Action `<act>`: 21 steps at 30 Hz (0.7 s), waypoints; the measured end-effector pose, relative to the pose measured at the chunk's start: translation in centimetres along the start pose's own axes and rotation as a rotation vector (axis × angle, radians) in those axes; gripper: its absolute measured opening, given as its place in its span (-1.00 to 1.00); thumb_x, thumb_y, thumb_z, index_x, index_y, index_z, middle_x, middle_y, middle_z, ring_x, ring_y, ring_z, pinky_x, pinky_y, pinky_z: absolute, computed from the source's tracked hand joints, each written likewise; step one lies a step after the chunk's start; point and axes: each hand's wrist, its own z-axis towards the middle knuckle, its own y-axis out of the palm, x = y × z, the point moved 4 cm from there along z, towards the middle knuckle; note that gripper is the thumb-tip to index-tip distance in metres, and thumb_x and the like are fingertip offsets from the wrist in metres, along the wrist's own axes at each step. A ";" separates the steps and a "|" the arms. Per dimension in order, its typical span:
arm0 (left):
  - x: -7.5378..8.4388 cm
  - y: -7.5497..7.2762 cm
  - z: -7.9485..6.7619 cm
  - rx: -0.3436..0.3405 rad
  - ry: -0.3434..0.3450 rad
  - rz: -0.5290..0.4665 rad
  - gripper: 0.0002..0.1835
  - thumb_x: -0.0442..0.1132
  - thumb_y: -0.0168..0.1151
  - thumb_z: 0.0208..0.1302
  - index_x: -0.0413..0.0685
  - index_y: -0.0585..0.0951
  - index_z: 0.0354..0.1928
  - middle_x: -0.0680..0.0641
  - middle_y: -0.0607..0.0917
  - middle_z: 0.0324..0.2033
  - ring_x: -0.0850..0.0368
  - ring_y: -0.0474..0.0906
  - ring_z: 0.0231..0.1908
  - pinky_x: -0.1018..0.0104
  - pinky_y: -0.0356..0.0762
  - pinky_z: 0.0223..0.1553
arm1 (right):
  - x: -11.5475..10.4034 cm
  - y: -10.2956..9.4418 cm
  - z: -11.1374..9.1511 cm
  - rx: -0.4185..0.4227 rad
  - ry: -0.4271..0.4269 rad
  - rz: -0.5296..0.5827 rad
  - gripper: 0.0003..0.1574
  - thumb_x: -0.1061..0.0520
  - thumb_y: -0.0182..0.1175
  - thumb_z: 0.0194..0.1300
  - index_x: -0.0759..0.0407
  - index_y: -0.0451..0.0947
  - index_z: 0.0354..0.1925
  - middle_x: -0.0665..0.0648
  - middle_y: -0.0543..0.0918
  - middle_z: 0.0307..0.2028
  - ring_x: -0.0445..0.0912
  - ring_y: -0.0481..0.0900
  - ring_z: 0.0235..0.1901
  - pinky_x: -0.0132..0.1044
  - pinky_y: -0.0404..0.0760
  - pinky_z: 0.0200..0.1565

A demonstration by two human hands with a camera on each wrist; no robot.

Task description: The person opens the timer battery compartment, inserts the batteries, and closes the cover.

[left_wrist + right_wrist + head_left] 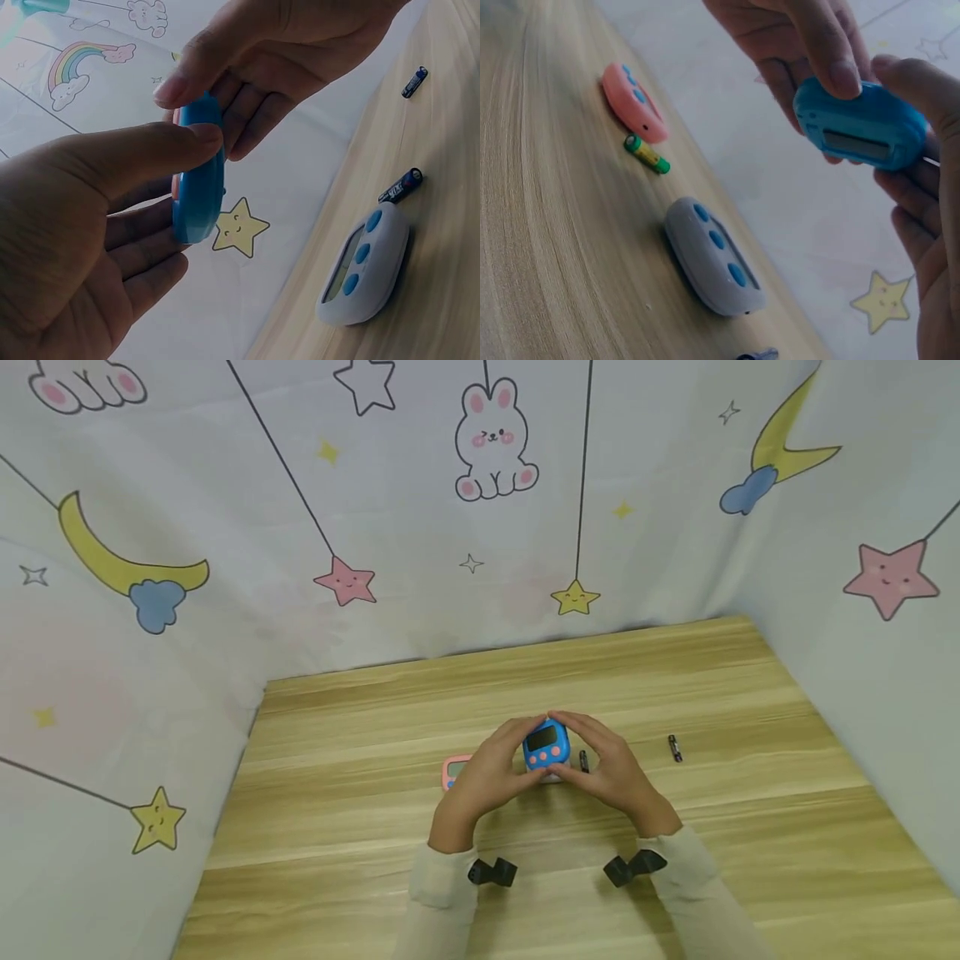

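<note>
Both hands hold a blue digital timer (547,743) above the table, its grey screen and pink buttons facing up toward the head view. My left hand (491,772) grips its left side, with the thumb (169,146) along the near edge. On the opposite side my right hand (611,768) pinches it between thumb and fingers. The timer's back, with a dark grey strip (855,144), shows in the right wrist view. Below lies a white timer (371,266) with blue buttons, largely hidden by the hands in the head view. A pink timer (634,103) lies left of it, partly behind my left hand.
A dark battery (583,761) lies beside the white timer, another battery (675,748) farther right. Between the pink and white timers is a green battery (646,154). The wood-grain table (360,843) meets printed cloth walls (420,527) at the back and sides.
</note>
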 end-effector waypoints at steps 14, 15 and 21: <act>0.4 0.1 0.2 0.094 0.044 0.060 -0.20 -0.07 0.30 0.28 0.24 0.15 0.50 -0.04 0.35 0.26 0.08 0.42 0.19 0.17 0.50 0.14 | -1.5 -0.3 0.6 0.085 -0.009 0.034 -0.36 0.27 0.25 0.25 0.47 0.37 0.26 0.38 0.50 0.17 0.24 0.46 0.17 -0.26 0.37 0.27; 0.4 0.1 0.2 0.091 0.044 0.065 -0.20 -0.07 0.30 0.29 0.25 0.15 0.50 -0.04 0.34 0.26 0.08 0.42 0.18 0.18 0.51 0.13 | -1.2 -0.2 0.3 0.082 -0.004 0.034 -0.37 0.25 0.23 0.28 0.44 0.37 0.27 0.35 0.50 0.18 0.21 0.46 0.18 -0.27 0.37 0.27; 0.6 0.3 0.1 0.083 0.054 0.082 -0.21 -0.06 0.28 0.31 0.24 0.14 0.51 -0.04 0.33 0.29 0.08 0.45 0.15 0.20 0.55 0.08 | 0.9 0.4 -0.6 0.060 0.023 0.054 -0.36 0.08 0.18 0.39 0.26 0.34 0.36 0.20 0.48 0.24 0.08 0.43 0.23 -0.22 0.38 0.27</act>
